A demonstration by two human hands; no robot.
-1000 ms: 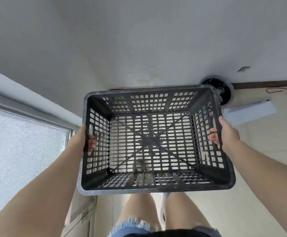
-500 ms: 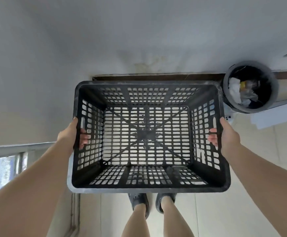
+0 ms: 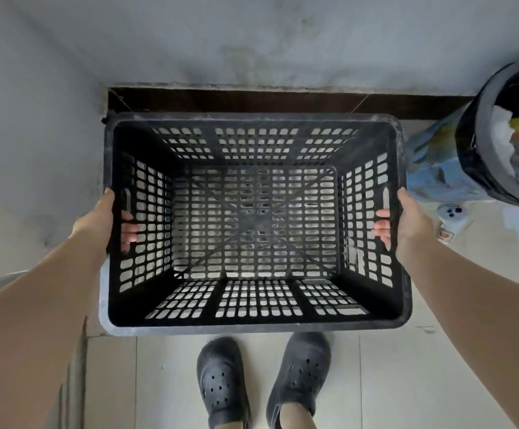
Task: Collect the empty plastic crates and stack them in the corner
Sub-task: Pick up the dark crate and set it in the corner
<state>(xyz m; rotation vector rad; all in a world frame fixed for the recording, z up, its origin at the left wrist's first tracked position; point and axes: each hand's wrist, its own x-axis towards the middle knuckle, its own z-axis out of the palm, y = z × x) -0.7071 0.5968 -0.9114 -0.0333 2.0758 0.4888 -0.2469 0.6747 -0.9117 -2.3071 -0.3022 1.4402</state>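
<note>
Looking straight down, we see our two dark perforated clogs (image 3: 264, 379) planted on the pale floor tiles (image 3: 391, 382), toes toward the wall. Just beyond them we hold a black slotted plastic crate (image 3: 253, 308), open side up and empty, level between our arms. Our left hand (image 3: 100, 221) grips its left wall, thumb along the outside of the rim and fingertips (image 3: 129, 235) curled in through the handle slot. Our right hand (image 3: 409, 222) grips the right wall the same way, with its fingertips showing pink inside the crate. We cannot tell whether the crate's base touches the floor. Its far rim lies close to a dark brown skirting board (image 3: 252, 100) at the foot of a stained grey wall (image 3: 252, 41); a second wall meets that one on our left. To our right stands a black waste bin (image 3: 481, 156) with crumpled rubbish in it, beside a blue plastic bag (image 3: 437, 162).
</note>
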